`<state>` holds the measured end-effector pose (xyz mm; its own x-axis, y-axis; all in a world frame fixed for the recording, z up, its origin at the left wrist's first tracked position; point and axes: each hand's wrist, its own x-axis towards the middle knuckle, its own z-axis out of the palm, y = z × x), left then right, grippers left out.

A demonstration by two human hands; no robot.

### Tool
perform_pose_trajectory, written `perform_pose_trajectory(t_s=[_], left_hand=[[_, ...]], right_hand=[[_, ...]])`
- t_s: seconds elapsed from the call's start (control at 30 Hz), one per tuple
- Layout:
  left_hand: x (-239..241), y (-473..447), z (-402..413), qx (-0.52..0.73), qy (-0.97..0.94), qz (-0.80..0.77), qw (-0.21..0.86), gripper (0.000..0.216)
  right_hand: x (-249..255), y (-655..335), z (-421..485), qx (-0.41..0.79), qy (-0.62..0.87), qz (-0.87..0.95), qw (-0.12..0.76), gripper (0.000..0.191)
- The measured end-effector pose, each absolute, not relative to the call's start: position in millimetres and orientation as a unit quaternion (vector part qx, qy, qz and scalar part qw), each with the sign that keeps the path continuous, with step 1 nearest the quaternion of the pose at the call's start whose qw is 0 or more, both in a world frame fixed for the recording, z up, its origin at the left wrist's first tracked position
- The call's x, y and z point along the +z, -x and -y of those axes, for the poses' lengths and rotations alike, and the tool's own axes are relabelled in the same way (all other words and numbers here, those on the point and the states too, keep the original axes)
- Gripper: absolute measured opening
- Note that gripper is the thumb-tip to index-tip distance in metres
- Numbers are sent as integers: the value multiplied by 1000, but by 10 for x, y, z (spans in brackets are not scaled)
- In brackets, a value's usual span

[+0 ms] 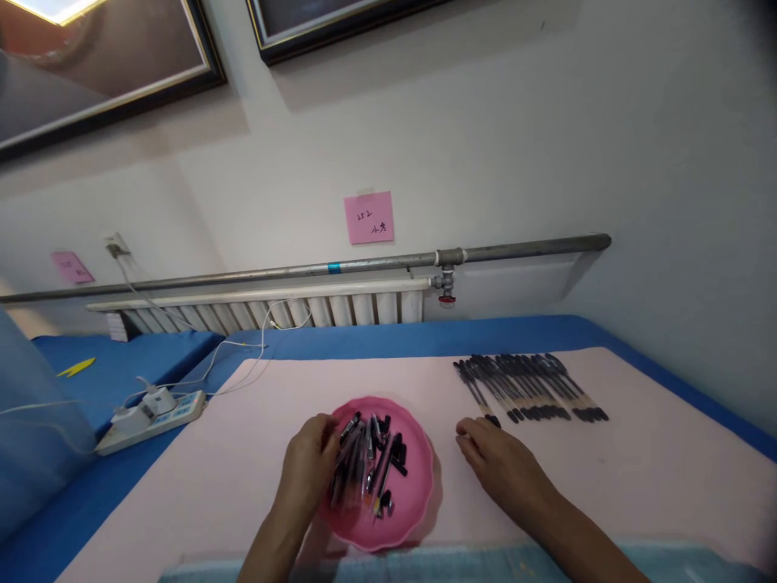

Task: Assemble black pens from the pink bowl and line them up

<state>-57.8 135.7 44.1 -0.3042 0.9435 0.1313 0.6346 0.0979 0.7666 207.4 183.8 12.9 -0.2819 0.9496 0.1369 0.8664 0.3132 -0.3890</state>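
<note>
A pink round tray [418, 502] sits near the front of a pale pink mat [255, 437] and holds several loose black pens [371, 463]. My left hand [311, 470] rests on the tray's left rim, its fingers curled in among the pens. My right hand [498, 457] lies on the mat to the right of the tray, fingers bent, fingertips touching a small black pen cap [492, 420]. Beyond that hand, several capped black pens [529, 387] lie in a neat row.
The mat covers a blue tabletop [425, 336]. A white power strip [151, 414] with plugs and a cable lies at the left. A white radiator [273, 312] and a grey pipe [364, 263] run along the back wall. A pink note [368, 217] hangs above.
</note>
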Motion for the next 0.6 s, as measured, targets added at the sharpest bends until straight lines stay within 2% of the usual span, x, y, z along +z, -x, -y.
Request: perform_pose_trajectory(t_s=[0.2, 0.33, 0.47, 0.6], left_hand=[[331, 290, -1316, 248, -667, -661, 238, 19], [294, 161, -1330, 177, -688, -674, 202, 15], [347, 73, -1365, 35, -690, -707, 151, 31], [406, -4, -1375, 9, -682, -719, 133, 53]], right_hand=[[119, -2098, -1857, 134, 565, 796, 172, 22], [125, -2093, -1845, 134, 563, 797, 175, 24], [122, -2091, -1844, 133, 556, 802, 175, 22], [91, -2100, -1865, 134, 555, 803, 171, 22]])
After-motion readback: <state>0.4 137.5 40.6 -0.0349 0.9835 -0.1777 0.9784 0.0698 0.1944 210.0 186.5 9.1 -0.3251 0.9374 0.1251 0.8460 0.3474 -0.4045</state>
